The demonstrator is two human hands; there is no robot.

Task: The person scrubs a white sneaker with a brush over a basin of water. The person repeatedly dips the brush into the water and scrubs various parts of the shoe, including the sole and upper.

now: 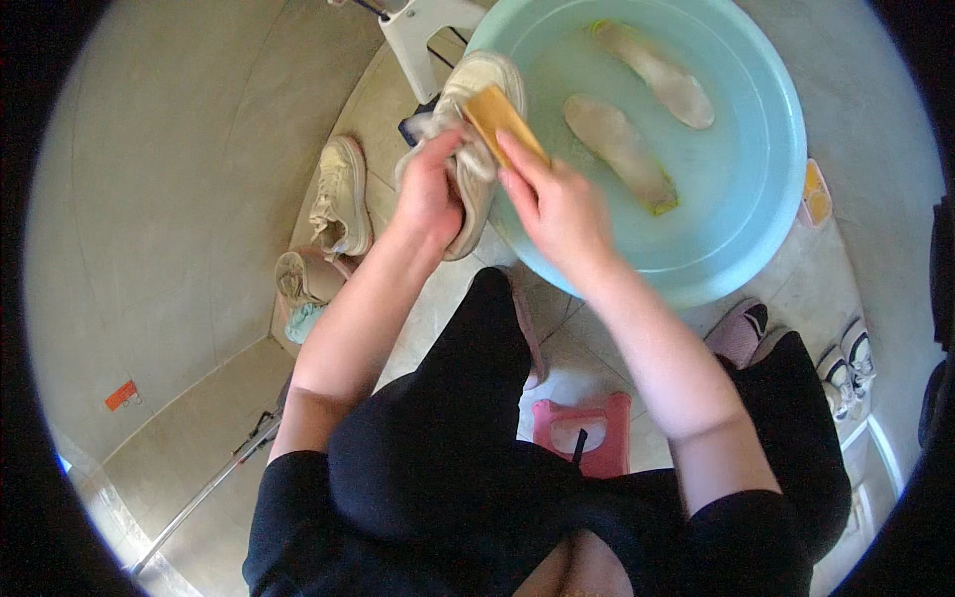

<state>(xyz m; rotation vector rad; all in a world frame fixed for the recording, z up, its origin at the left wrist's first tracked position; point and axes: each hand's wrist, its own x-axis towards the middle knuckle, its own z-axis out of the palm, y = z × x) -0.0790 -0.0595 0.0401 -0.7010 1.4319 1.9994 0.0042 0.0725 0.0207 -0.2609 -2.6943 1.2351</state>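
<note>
A cream sneaker (486, 73) is held at the left rim of a light blue plastic basin (780, 142), toe pointing away from me. My left hand (431, 183) grips it around the opening, where the tongue and laces are blurred. In my right hand (563, 205) is a scrubbing brush with a yellowish wooden back (503, 127), pressed near the shoe's laces; its bristles are hidden beneath. Cloudy water fills the basin. Two insoles lie in it, an upper insole (660, 74) and a lower insole (619, 149), both with yellow-green edges.
Another cream sneaker (341, 194) stands left on the tiled floor, beside a beige shoe-like item (306, 276). A white plastic stand (418, 45) is behind. A pink stool (619, 440) sits below me. Black-and-white shoes (847, 369) and a yellow-topped item (817, 194) lie right.
</note>
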